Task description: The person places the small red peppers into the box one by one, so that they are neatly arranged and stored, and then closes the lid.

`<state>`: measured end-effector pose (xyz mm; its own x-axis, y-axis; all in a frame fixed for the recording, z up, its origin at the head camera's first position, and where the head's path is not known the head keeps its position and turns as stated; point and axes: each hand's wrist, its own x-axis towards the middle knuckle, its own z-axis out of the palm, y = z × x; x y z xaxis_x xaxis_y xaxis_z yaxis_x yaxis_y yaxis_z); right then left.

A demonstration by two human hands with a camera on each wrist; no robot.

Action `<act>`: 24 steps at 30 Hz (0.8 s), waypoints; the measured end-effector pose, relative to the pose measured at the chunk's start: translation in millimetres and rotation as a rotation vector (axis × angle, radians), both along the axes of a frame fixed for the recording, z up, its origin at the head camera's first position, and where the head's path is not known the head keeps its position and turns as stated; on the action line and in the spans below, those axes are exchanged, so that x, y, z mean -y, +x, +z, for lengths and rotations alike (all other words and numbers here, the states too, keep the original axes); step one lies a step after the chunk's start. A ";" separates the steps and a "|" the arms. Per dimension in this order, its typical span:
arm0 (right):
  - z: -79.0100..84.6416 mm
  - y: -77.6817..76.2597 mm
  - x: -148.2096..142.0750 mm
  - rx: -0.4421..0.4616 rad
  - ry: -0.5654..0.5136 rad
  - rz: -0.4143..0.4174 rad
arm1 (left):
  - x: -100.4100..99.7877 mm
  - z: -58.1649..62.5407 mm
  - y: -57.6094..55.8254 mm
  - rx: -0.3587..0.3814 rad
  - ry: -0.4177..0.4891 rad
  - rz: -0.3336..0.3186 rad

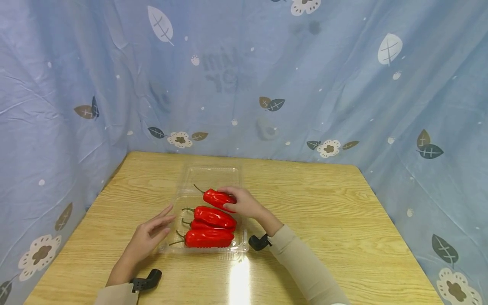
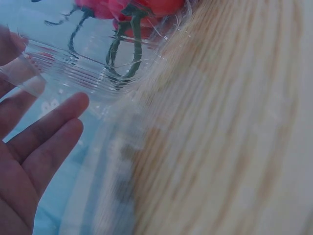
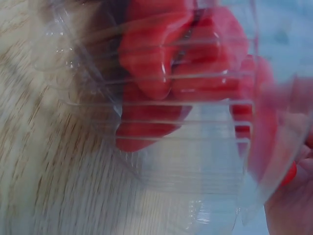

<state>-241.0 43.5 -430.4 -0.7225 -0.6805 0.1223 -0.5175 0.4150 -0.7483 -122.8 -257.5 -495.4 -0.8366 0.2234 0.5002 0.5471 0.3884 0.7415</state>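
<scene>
A clear plastic clamshell box (image 1: 241, 250) lies open on the table, its lid (image 1: 213, 173) folded back on the far side. My right hand (image 1: 245, 204) grips a long red pepper (image 1: 214, 198) at its blunt end, over the far part of the box; the green stem points left. Nearer me lie three more red peppers, a back one (image 1: 215, 217), a partly covered middle one (image 1: 198, 224) and a front one (image 1: 207, 238), their stems to the left. Fingers spread and relaxed, my left hand (image 1: 146, 237) is beside the box's left wall, holding nothing.
The wooden table (image 1: 312, 203) extends on both sides of the box. A blue patterned curtain (image 1: 236, 123) hangs along its back and sides. Black cameras are strapped at the left wrist (image 1: 148, 280) and right wrist (image 1: 260, 242).
</scene>
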 end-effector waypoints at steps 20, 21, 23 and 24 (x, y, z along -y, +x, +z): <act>-3.9 -1.6 12.6 -0.044 0.083 0.045 | 2.3 -4.1 -1.4 0.014 -0.006 -0.001; -4.5 -1.6 13.1 -0.044 0.090 0.046 | 2.1 -3.6 -1.3 0.015 -0.003 -0.004; -5.6 -2.0 14.0 -0.047 0.104 0.047 | 1.8 -2.3 -1.1 0.013 -0.005 -0.003; -6.1 -2.2 14.4 -0.050 0.114 0.046 | 1.7 -1.7 -1.0 0.010 -0.008 -0.003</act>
<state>-243.2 29.1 -436.5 -0.6851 -0.7243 0.0774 -0.5735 0.4708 -0.6704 -123.8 -259.2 -497.2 -0.8409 0.2297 0.4901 0.5408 0.3928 0.7438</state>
